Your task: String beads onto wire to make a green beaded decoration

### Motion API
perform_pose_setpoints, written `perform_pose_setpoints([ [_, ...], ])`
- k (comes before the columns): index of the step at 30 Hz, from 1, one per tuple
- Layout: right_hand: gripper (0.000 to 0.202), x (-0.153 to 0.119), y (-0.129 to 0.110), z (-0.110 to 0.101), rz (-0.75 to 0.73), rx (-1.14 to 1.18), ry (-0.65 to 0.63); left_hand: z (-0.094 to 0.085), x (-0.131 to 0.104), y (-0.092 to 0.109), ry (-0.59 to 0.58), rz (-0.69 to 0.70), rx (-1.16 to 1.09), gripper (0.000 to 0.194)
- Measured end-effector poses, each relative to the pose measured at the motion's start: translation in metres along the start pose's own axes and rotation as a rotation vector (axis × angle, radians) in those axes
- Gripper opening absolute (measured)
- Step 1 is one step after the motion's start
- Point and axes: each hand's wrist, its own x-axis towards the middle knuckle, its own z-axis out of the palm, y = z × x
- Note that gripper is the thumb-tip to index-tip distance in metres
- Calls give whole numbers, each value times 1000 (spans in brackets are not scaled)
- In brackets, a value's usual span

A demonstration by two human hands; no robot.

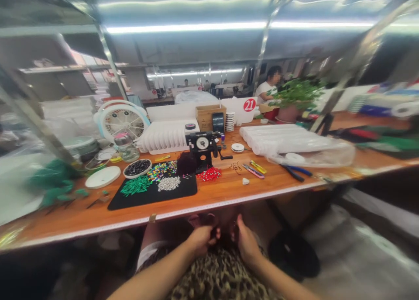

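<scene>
Below the table edge, over a leopard-print cloth on my lap, are my two hands. The fingers of my left hand (pixel 203 239) are curled inward; whatever they may hold is lost in the dark. My right hand (pixel 246 243) faces it a little apart, thumb stretched upward and fingers partly in shadow, with nothing visible in it. Ahead on the table stands a black hand-crank device (pixel 202 148) with a round white dial. Red beads (pixel 209 174) lie at its foot. A black mat (pixel 153 198) carries green tube beads (pixel 135 185), silvery beads (pixel 169 183) and multicoloured beads (pixel 160 171).
Dark beads fill a bowl (pixel 137 168) near a white lid (pixel 102 177). Pink-handled pliers (pixel 255 172), a yellow cutter (pixel 258 167) and blue-black pliers (pixel 293 172) lie right. Behind are a fan (pixel 123 122), plastic-wrapped rolls (pixel 284 140) and a potted plant (pixel 294 99). A person (pixel 266 90) sits beyond.
</scene>
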Motion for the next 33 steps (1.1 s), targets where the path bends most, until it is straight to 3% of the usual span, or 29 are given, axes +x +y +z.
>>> perform_pose_setpoints([
  [3,57,-19,-15,-32,15,112,36,7,-9,4,-181,0,72,44],
  [6,44,-23,-47,-61,-164,100,133,18,-21,16,-329,22,128,42],
  [8,37,-10,-76,-78,-293,10,236,27,-32,29,-399,51,159,38],
  [10,31,19,-105,-94,-446,-276,353,36,-44,48,-440,96,190,34],
  [13,20,80,-143,-113,-498,-387,405,48,-64,81,-417,208,286,28],
  [16,13,132,-168,-122,-486,-448,352,55,-83,113,-317,359,484,26],
  [18,14,147,-180,-118,-477,-463,308,58,-95,129,-231,405,584,29],
  [20,16,141,-188,-106,-491,-454,253,60,-103,140,-160,386,611,33],
  [22,22,114,-193,-87,-527,-428,171,61,-110,147,-131,350,591,36],
  [24,30,74,-193,-64,-551,-372,9,61,-116,152,-127,355,554,37],
  [25,36,52,-190,-52,-553,-320,-158,60,-118,153,-116,370,548,37],
  [27,51,11,-181,-31,-406,23,-746,58,-123,155,-83,394,554,35],
  [29,54,-18,-170,-15,-206,283,-1011,53,-129,156,-50,405,570,32],
  [31,45,-34,-161,-9,-68,367,-1037,47,-135,156,-1,431,588,31],
  [33,37,-38,-160,-11,-59,249,-976,41,-139,152,70,472,589,32],
])
